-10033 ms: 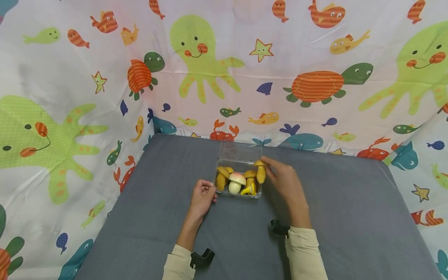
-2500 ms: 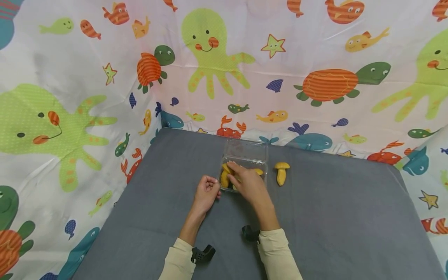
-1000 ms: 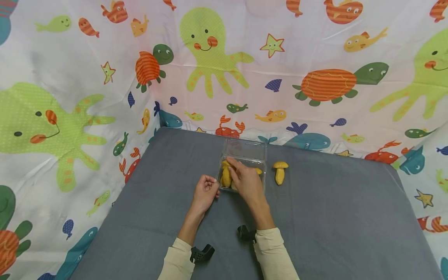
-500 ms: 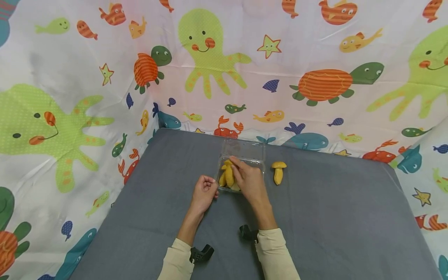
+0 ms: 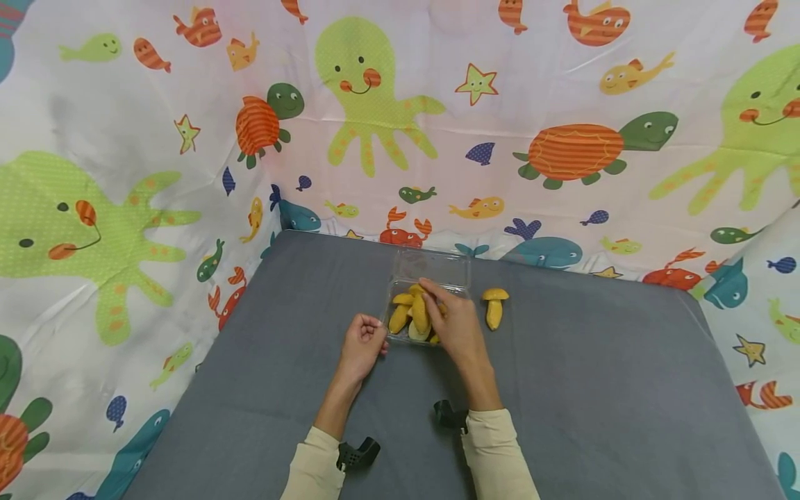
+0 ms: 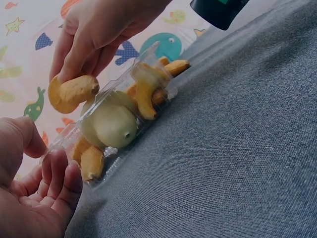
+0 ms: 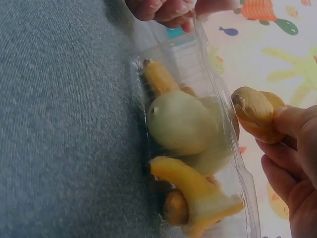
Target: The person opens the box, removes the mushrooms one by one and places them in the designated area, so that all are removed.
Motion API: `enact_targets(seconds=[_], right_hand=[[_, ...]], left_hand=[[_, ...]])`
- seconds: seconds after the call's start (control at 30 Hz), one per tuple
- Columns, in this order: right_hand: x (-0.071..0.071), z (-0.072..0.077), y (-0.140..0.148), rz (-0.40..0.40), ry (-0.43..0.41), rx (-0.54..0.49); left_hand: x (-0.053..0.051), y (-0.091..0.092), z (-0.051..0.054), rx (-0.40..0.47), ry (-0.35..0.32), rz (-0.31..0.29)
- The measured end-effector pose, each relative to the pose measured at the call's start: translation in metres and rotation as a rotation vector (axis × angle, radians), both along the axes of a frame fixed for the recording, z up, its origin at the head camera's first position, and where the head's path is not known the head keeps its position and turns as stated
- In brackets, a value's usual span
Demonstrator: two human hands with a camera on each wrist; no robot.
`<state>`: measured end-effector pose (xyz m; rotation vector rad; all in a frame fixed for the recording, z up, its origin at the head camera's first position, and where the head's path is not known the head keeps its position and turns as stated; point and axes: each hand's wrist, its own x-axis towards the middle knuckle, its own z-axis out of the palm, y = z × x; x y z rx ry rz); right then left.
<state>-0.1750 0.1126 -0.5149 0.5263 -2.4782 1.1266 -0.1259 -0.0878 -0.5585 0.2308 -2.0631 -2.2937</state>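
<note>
My right hand pinches a yellow-brown toy mushroom by its cap, over the clear plastic box. In the right wrist view that mushroom is outside the box's rim, between thumb and fingers. The clear box holds a pale round-capped mushroom, a yellow curved one and several brown ones. My left hand pinches the box's near left edge between thumb and fingers, as the left wrist view shows too. The box's transparent lid stands open at the back.
One yellow-brown mushroom lies on the grey tablecloth, just right of the box. A white curtain printed with sea animals hangs behind the table and along its left and right sides. A dark wrist camera is strapped on each forearm.
The right hand took hold of a mushroom at the box's left side and has lifted it, moving right. Earlier, another mushroom went from the box to the cloth. The left hand stays at the box's edge.
</note>
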Motion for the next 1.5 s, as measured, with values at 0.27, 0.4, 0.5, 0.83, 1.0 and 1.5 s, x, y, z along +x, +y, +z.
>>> enact_targets(seconds=[0.27, 0.4, 0.5, 0.83, 1.0, 1.5], right_hand=[[0.001, 0.002, 0.008, -0.001, -0.020, -0.026], [0.001, 0.004, 0.012, -0.004, -0.022, -0.044], [0.000, 0.005, 0.015, -0.014, -0.019, -0.052], [-0.003, 0.003, 0.037, -0.108, -0.001, -0.021], [-0.004, 0.003, 0.049, -0.146, 0.033, -0.040], [-0.005, 0.002, 0.081, -0.254, 0.014, -0.090]], left_hand=[[0.001, 0.000, -0.001, -0.002, 0.002, -0.001], [0.001, 0.001, 0.001, 0.000, 0.002, 0.002], [0.000, 0.001, 0.001, 0.000, 0.003, 0.004], [0.000, 0.001, -0.001, -0.004, 0.005, -0.002], [-0.001, 0.001, -0.004, -0.026, 0.000, -0.010], [0.003, -0.001, -0.003, -0.018, -0.023, 0.000]])
